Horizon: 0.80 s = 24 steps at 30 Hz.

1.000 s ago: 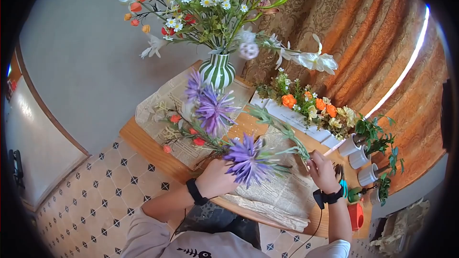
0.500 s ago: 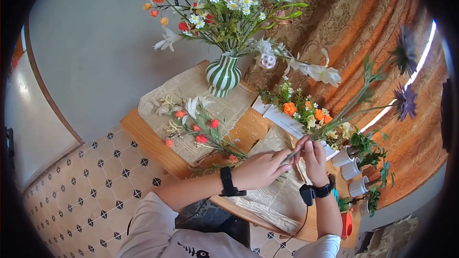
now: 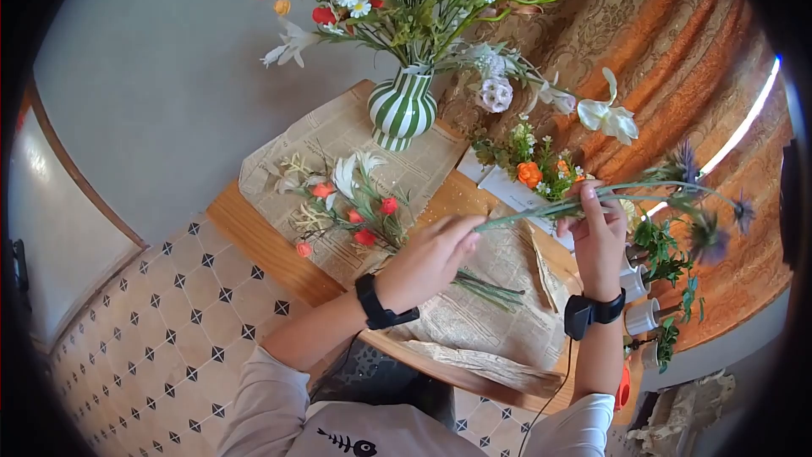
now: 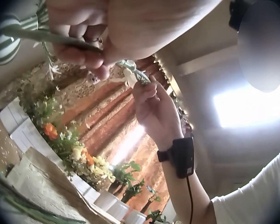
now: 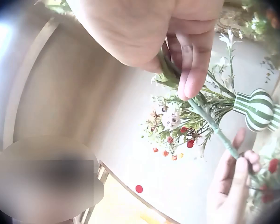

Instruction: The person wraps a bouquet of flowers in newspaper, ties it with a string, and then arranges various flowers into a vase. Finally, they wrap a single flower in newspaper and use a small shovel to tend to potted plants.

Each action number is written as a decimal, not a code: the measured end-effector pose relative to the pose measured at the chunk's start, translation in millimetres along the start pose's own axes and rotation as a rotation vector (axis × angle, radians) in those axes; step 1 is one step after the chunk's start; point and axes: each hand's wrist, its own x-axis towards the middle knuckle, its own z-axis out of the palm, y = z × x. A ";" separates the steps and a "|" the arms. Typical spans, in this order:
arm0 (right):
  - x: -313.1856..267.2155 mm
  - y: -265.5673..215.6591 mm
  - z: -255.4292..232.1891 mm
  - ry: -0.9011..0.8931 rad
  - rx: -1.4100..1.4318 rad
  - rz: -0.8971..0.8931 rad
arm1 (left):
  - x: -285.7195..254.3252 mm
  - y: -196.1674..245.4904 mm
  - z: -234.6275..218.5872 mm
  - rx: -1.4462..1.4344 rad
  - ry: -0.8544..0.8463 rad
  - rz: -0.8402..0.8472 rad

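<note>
My left hand (image 3: 430, 261) pinches the lower end of a long green stem (image 3: 514, 217) above the table. Farther up the stem, my right hand (image 3: 599, 241) holds it between thumb and fingers. Several purple flower heads (image 3: 709, 239) hang from the stem's far end, right of that hand. In the left wrist view the stem (image 4: 46, 36) passes through the left fingers, with the right hand (image 4: 156, 112) beyond. The right wrist view has the stem (image 5: 212, 125) running between both hands. Cut green stems (image 3: 492, 289) lie on the newsprint (image 3: 474, 326) below.
A green-striped vase (image 3: 402, 110) of mixed flowers stands at the back. Red and white flowers (image 3: 364, 211) lie on newsprint at the left. Orange flowers (image 3: 529, 173) and small white pots (image 3: 641, 316) line the right side, before the orange curtain (image 3: 677, 59).
The purple heads have swung from over the table's middle to the far right, then lower. The left hand, near the heads earlier, joined the right one and has since drawn back left, gripping the stem's lower end.
</note>
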 end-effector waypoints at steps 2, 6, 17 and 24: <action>2.7 -0.3 5.1 -0.023 -0.035 -0.051 | 2.7 1.3 -20.4 0.138 0.017 -0.015; 21.0 -12.5 12.9 0.015 -0.031 -0.309 | -7.6 -11.0 -50.7 0.443 0.273 0.043; 128.2 36.0 71.7 0.132 -0.159 -0.447 | -75.9 -4.8 5.0 0.150 -0.337 0.224; 153.1 20.9 91.5 0.164 -0.318 -0.424 | -100.2 -6.9 37.4 -0.002 -0.593 0.267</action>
